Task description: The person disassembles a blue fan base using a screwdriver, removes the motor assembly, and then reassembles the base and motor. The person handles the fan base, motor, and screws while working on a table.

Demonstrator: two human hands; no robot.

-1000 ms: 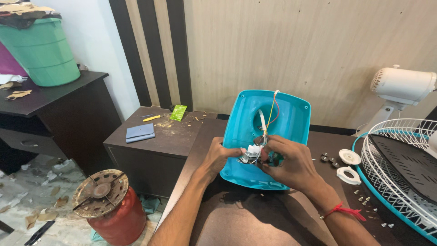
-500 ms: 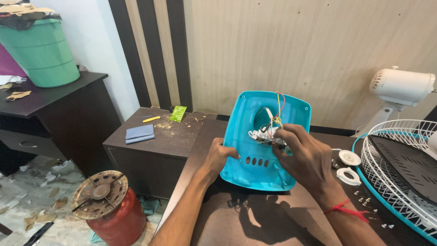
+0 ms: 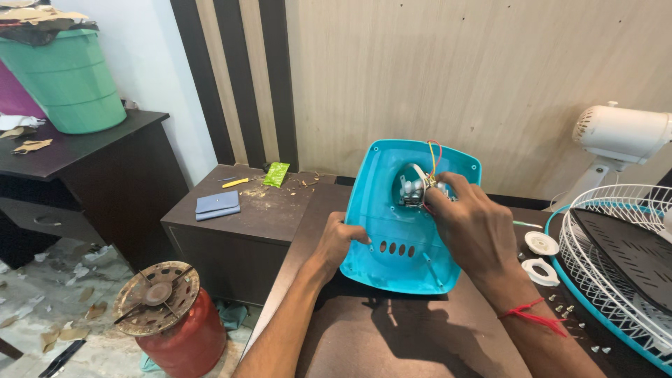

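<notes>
Turquoise shell, dark desk, pale striped wall

The fan base cover point(image 3: 402, 238) under both hands is turquoise; red, yellow and white wires point(image 3: 432, 157) sit above the right hand point(image 3: 476, 227), whose wrist wears a red thread point(image 3: 532, 315). The desk point(image 3: 392, 343) is dark brown. Right of that hand, a white grille point(image 3: 616, 259) with a teal rim.

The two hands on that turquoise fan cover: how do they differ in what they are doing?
The left hand grips the left edge of the turquoise cover, propping it tilted on the dark table; the right hand is higher, its fingertips pinching the small metal switch part with wires at the cover's hollow. The right wrist wears a red thread; the left wrist is bare. Both hands touch the same cover.
</notes>
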